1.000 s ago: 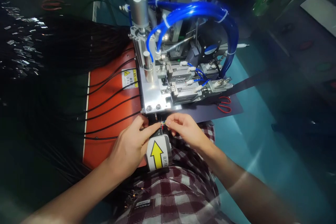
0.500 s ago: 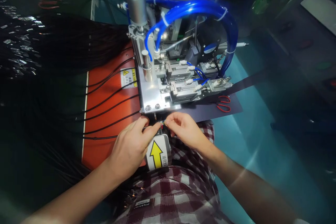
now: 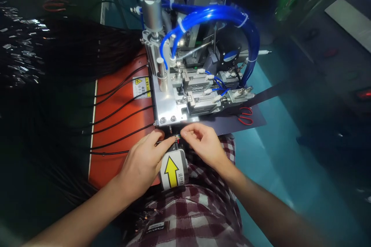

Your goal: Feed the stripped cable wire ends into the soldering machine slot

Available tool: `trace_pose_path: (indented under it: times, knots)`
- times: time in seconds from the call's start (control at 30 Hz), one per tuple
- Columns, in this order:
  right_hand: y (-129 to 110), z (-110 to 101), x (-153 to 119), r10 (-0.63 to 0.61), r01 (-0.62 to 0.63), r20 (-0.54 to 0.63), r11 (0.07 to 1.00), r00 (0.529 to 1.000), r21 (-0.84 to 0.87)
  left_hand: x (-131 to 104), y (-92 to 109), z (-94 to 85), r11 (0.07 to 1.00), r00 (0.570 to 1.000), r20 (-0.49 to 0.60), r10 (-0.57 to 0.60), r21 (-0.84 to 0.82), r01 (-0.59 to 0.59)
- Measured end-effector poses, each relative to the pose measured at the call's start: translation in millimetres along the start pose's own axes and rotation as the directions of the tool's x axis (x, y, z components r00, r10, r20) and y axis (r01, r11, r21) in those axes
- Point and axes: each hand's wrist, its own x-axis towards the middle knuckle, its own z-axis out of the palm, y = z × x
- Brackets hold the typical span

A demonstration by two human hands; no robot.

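My left hand [image 3: 143, 158] is closed on the end of a black cable [image 3: 111, 153] at the front edge of the machine. Thin coloured wires [image 3: 177, 138], one of them red, stick out at the tip of my left thumb. Just right of these wires, my right hand [image 3: 201, 141] has its thumb and index finger pinched together; what lies between them is too small to make out. Directly below the wires is a white plate with a yellow arrow [image 3: 172, 170]. The metal machine head [image 3: 166, 110] stands just beyond both hands.
Several black cables lie across the orange surface [image 3: 124, 115], joining a thick dark bundle [image 3: 87, 46] at left. Blue air hoses [image 3: 211, 13] arch over the machine. Red-handled scissors [image 3: 246, 116] rest on the dark board at right. Another red-handled tool [image 3: 55, 5] lies far left.
My right fingertips have drawn slightly up from the coloured wires, still pinched. My left hand keeps its place. The whole view has shifted a little.
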Motion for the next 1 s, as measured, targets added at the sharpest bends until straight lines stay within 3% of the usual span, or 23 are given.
trace_pose_path:
  times: [0.63,1.0]
  knots:
    - [3.3,15.9,-7.2,-0.2,0.19,-0.07,0.974,0.977,-0.123,-1.7,-0.2,1.8,1.0,1.0,-0.002,0.001,-0.028,-0.001]
    - [7.4,15.4,-7.3,-0.193,0.181,-0.09,0.975,0.977,-0.13,-2.6,-2.1,3.2,0.998,1.0,0.0,0.005,-0.06,-0.005]
